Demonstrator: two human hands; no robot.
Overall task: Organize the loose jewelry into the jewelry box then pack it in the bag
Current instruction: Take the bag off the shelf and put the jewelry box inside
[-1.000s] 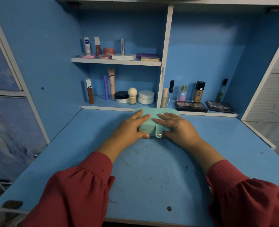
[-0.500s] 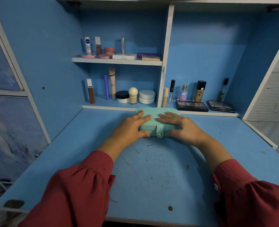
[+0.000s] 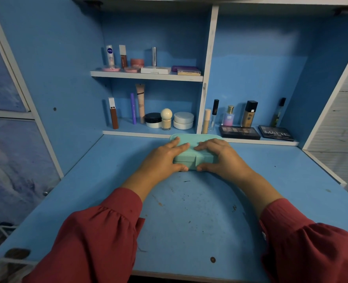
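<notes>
Both thumbs moved onto front clasp; left hand (image 3: 161, 158), right hand (image 3: 220, 157) grip closed jewelry box (image 3: 191, 158).

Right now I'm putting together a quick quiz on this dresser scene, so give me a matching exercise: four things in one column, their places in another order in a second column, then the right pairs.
Things:
1. jewelry box
2. Nivea tube
3. Matte palette
4. white jars

Places:
A. upper shelf, far left
B. on the desk, under both hands
C. lower right compartment, flat, furthest right
D. lower left compartment, stacked by the divider

Pairs: 1-B, 2-A, 3-C, 4-D
</notes>
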